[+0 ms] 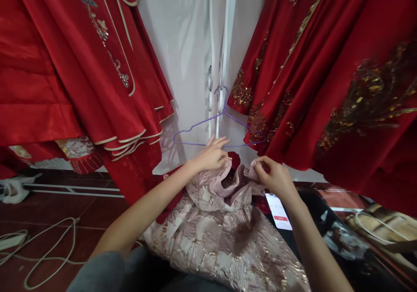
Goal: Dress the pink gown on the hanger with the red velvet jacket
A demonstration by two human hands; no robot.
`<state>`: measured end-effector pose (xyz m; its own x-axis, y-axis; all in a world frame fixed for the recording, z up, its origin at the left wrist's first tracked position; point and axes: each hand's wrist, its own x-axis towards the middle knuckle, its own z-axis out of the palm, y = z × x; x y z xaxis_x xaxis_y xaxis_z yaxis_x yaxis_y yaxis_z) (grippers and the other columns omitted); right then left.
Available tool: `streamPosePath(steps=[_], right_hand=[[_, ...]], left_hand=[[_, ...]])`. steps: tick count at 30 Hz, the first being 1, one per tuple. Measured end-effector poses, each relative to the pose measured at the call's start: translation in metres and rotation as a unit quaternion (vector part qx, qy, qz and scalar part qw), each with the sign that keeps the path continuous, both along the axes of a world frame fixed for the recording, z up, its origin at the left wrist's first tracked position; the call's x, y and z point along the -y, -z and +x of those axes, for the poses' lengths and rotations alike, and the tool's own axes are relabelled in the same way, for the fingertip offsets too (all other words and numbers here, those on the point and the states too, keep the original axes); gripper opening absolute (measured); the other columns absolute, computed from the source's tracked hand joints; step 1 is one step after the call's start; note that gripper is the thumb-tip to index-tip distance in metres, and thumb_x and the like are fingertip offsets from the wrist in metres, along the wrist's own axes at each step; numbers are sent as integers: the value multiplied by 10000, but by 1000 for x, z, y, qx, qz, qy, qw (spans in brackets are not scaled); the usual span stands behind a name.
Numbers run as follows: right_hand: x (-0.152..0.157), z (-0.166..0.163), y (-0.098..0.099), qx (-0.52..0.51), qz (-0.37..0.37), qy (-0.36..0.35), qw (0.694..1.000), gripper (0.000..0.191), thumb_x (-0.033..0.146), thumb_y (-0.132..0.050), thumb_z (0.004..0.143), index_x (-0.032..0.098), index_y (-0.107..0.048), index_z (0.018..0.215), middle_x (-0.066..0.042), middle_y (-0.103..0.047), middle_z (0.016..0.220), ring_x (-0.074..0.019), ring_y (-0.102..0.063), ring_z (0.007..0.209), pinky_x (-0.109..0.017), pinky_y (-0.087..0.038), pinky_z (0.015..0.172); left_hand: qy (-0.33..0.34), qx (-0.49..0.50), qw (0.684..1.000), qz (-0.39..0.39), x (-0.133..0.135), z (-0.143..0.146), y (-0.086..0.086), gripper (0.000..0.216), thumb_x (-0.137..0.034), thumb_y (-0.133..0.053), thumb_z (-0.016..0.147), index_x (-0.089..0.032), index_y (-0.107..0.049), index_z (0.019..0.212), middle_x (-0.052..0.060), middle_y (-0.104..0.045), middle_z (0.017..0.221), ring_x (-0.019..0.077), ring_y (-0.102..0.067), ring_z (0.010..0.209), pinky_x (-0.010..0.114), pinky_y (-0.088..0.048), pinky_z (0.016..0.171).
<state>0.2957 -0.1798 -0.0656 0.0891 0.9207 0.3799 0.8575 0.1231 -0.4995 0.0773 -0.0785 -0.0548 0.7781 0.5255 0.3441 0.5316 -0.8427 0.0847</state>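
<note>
A pale pink brocade garment point(221, 235) lies across my lap, its top bunched up between my hands. My left hand point(211, 155) holds one side of the bunched fabric, fingers partly stretched toward the bottom bar of a purple wire hanger point(195, 127). My right hand point(272, 174) pinches the other side of the pink fabric. The hanger hangs by its hook from white door handles point(216, 87). A bit of dark red cloth point(233, 158) shows between my hands.
Red embroidered robes hang at the left point(81, 66) and right point(342, 74). A lit phone point(279, 211) lies beside the garment. White cables point(48, 248) and a power strip point(11, 241) lie on the dark red floor. A basket point(387, 227) sits at the right.
</note>
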Motion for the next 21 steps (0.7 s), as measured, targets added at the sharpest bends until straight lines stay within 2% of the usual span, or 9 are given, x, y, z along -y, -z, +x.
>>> streamPosePath(steps=[3,6,9,14,21], right_hand=[[-2,-3,0,-45,24,-8,999,253,372,-396,888,243,-613,874,-55,-724,844,-238,-681,797,-300,-481,702],[-5,13,11,-69,33,13,997,326,432,-360,909,233,-614,951,-83,-722,911,-261,-676,859,-333,-488,747],[-8,39,21,-80,40,93,992,384,457,-361,903,206,-621,1034,-121,-715,960,-300,-662,917,-376,-482,787],[-5,74,25,-55,2,210,976,408,388,-372,873,160,-647,1069,-180,-705,971,-355,-644,952,-420,-470,800],[4,71,13,-89,33,215,972,431,445,-385,883,170,-643,1091,-184,-699,999,-350,-634,966,-387,-452,807]], left_hand=[[-26,-28,999,-31,-16,5,27,186,-277,-570,810,-186,-728,846,127,-378,1465,324,-215,1402,573,-61,1130],[-17,6,998,-54,-15,-8,39,206,-338,-568,832,-228,-736,877,109,-476,1368,294,-332,1337,533,-133,1118],[-2,68,993,-92,-5,-25,35,274,-428,-521,878,-254,-730,917,74,-560,1255,244,-469,1199,462,-235,1071],[28,109,984,-138,8,-31,22,287,-470,-535,874,-256,-720,919,45,-602,1184,209,-508,1137,399,-259,1032],[5,114,985,-132,14,-39,16,265,-432,-535,886,-243,-719,895,40,-633,1135,194,-536,1079,398,-256,1013]])
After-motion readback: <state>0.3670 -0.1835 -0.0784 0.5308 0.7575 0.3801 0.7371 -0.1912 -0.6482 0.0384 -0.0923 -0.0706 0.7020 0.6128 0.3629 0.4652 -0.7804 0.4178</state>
